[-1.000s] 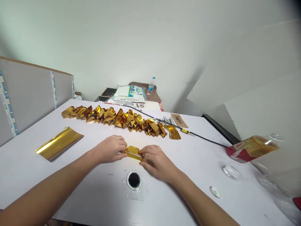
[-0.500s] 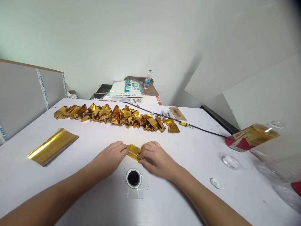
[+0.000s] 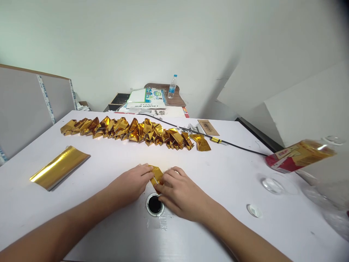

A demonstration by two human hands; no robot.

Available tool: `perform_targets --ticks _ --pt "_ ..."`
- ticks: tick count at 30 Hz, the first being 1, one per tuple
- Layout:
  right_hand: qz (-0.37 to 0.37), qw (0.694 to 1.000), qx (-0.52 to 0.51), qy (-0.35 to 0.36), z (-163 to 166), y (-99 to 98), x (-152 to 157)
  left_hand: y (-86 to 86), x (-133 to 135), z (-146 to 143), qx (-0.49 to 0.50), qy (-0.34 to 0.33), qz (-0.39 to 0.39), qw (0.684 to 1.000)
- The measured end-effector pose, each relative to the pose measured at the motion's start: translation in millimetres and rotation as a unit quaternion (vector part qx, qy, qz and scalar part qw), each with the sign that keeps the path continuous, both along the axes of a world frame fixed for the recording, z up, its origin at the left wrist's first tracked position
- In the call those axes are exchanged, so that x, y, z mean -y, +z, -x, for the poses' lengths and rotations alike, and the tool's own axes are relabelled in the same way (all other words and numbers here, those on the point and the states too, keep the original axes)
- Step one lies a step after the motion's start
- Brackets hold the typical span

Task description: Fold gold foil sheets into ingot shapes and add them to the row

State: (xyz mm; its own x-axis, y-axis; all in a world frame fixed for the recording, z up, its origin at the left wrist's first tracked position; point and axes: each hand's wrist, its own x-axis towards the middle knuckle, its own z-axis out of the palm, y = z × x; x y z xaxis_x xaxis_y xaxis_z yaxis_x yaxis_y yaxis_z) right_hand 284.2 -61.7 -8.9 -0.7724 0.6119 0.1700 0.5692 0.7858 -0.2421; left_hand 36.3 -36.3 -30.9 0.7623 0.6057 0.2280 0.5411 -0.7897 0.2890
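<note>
Two bare hands work at the near middle of a flat white tabletop, both on one small folded piece of shiny gold foil paper. Piece lies between them, just beyond a round black opening with a white rim, a pale slanting strip showing along one fold. Left hand: fingers together and bent, tips pinching the left end of the piece; its thumb is mostly hidden, so the exact hold is hard to judge. Right hand: fingers curled, pinching the right edge, forefinger bearing on the foil, thumb low beside the rim of the opening. Clear tape strips stuck to the table just on the near side of the opening. Farther back, a long crowded row of folded gold foil shapes runs across the table, pieces touching. To the left, well apart from the hands, a slightly curled stack of flat gold foil sheets. A thin black cable with a yellow tag passes behind the right end of the row, near a flat brown card with dark print. On the right, a clear plastic bottle with a red and yellow label; nearer, a small whitish disc.
</note>
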Motion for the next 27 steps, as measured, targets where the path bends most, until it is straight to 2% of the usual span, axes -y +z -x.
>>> perform_targets --ticks 13,19,27 --pt "-0.041 0.999 0.0 0.009 1 -4.4 0 18.9 -6 10 0.002 -0.036 0.037 0.999" --pt "-0.056 0.998 0.005 0.012 3 -7.1 -1 20.3 -7 16 -0.011 -0.064 0.02 0.998" --pt "-0.015 0.999 0.038 0.017 2 -3.0 -1 26.6 -7 16 -0.031 -0.048 0.024 0.998"
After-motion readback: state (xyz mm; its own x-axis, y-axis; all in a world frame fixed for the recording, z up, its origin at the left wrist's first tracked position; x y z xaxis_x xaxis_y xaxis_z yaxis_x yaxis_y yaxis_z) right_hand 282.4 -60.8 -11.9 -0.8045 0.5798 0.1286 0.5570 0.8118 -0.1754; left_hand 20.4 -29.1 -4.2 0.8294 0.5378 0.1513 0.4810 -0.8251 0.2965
